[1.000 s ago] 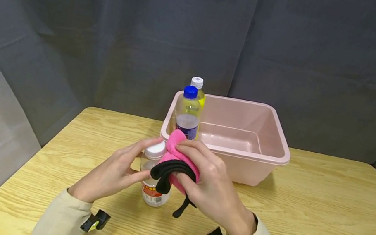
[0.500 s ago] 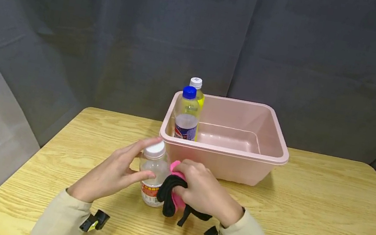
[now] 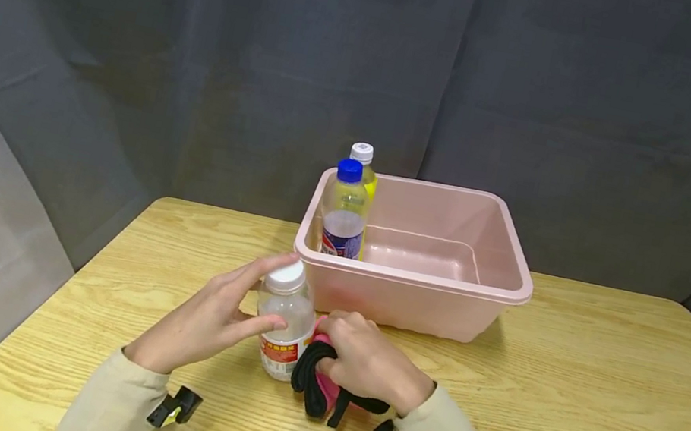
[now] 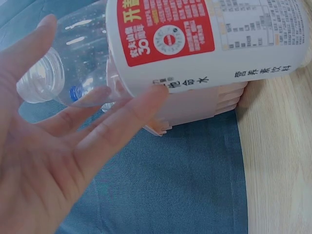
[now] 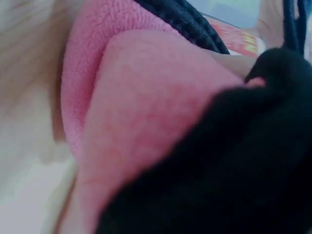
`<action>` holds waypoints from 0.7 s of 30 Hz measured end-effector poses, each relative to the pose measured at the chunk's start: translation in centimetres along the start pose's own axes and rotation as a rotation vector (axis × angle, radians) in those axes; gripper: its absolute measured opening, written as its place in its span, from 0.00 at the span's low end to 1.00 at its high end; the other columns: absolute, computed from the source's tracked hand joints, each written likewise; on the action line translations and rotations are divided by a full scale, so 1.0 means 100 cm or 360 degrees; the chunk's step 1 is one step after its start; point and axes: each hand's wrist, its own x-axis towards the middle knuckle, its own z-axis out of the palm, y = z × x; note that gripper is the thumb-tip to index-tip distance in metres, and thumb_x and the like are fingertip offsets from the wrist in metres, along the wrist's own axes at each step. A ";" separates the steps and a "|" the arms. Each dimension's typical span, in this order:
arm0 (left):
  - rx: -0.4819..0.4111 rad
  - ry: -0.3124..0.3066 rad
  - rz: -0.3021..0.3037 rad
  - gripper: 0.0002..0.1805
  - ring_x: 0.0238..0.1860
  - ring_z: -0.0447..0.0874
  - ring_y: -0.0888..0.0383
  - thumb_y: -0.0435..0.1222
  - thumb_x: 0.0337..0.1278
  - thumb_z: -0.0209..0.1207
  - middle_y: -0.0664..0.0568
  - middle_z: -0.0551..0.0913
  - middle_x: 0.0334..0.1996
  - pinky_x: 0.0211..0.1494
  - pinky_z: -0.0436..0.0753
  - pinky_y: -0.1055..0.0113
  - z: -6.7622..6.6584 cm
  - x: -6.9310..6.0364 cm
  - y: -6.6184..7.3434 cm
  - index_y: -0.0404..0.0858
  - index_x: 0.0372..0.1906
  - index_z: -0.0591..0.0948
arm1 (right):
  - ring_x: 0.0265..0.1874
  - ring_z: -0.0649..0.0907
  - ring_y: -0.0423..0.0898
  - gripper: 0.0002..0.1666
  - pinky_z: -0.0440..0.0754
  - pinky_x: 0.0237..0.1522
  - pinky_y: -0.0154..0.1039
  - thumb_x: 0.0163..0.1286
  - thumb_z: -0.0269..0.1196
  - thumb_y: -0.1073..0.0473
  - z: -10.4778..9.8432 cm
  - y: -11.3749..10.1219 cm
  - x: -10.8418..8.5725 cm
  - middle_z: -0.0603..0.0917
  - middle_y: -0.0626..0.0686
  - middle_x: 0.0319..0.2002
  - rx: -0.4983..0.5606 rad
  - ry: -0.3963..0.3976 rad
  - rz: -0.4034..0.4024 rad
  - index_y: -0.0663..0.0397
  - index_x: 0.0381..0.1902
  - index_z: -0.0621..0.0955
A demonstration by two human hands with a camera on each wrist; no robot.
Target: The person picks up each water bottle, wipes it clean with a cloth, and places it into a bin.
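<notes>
A clear plastic bottle [image 3: 289, 313] with a white cap and a red-and-white label stands upright on the table. My left hand [image 3: 225, 306] holds it from the left, the thumb in front and a finger up near the cap. In the left wrist view its fingers [image 4: 112, 126] lie along the bottle [image 4: 204, 44]. Just right of the bottle, my right hand [image 3: 364, 361] grips a bunched pink cloth with black edging [image 3: 316, 384], low by the bottle's label. That cloth [image 5: 141, 107] fills most of the right wrist view, and the fingertips behind it are hidden.
Behind the hands stands a pink plastic basin [image 3: 414, 297]. Upright at its left end are a blue-capped bottle [image 3: 345, 215] and a white-capped bottle with yellow on it [image 3: 368, 177]. A dark curtain [image 3: 315, 71] hangs behind the wooden table [image 3: 591, 397].
My right hand has moved the pink cloth down from beside the cap to the lower part of the bottle. The left hand and the bottle stay in place.
</notes>
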 end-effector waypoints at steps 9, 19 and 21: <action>0.0020 -0.0016 -0.0024 0.39 0.54 0.83 0.41 0.30 0.63 0.66 0.39 0.75 0.65 0.39 0.88 0.68 -0.001 0.000 0.001 0.41 0.76 0.62 | 0.36 0.80 0.45 0.15 0.82 0.41 0.41 0.56 0.70 0.70 -0.026 -0.016 -0.011 0.82 0.48 0.39 0.0026 0.0478 -0.0174 0.60 0.43 0.84; 0.0049 -0.0009 -0.0028 0.40 0.51 0.83 0.43 0.26 0.63 0.66 0.40 0.75 0.64 0.38 0.87 0.69 -0.001 -0.001 0.001 0.44 0.76 0.63 | 0.50 0.84 0.53 0.24 0.85 0.51 0.46 0.54 0.73 0.73 -0.038 -0.026 -0.016 0.84 0.58 0.52 0.0199 0.0953 -0.0453 0.67 0.51 0.83; 0.0060 -0.0010 -0.0032 0.39 0.51 0.83 0.43 0.26 0.63 0.66 0.40 0.75 0.64 0.38 0.87 0.69 -0.001 -0.001 0.001 0.44 0.76 0.63 | 0.50 0.84 0.52 0.24 0.85 0.50 0.46 0.55 0.73 0.73 -0.038 -0.026 -0.016 0.84 0.58 0.52 0.0204 0.0958 -0.0457 0.67 0.52 0.83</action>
